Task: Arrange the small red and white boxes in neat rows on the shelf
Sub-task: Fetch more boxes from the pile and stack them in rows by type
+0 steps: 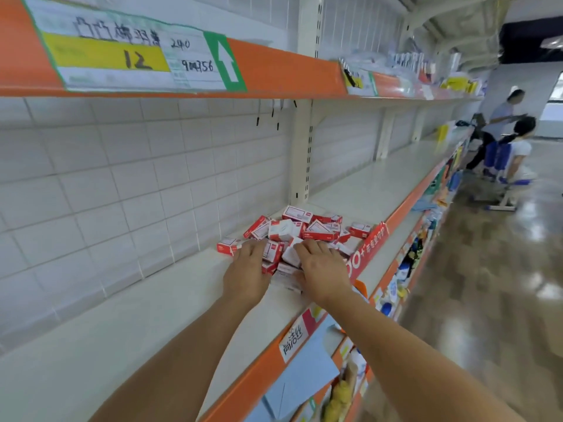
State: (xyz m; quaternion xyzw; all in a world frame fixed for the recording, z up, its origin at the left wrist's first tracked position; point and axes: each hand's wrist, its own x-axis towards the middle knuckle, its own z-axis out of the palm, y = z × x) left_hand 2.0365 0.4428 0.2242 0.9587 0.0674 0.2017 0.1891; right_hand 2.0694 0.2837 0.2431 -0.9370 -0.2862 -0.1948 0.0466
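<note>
A jumbled heap of small red and white boxes lies on the white shelf, near its orange front edge. Both my hands reach into the near side of the heap. My left hand lies palm down on the boxes at the left, fingers stretched forward. My right hand lies palm down on the boxes at the right, fingers spread over a white box. Several boxes between and under my hands are partly hidden. The boxes lie at all angles, some stacked on others.
A white tiled back wall stands behind the shelf. An orange-edged upper shelf with a handwritten price label hangs overhead. A red sign stands at the shelf's front edge. Lower shelves hold goods. Two people are far right in the aisle.
</note>
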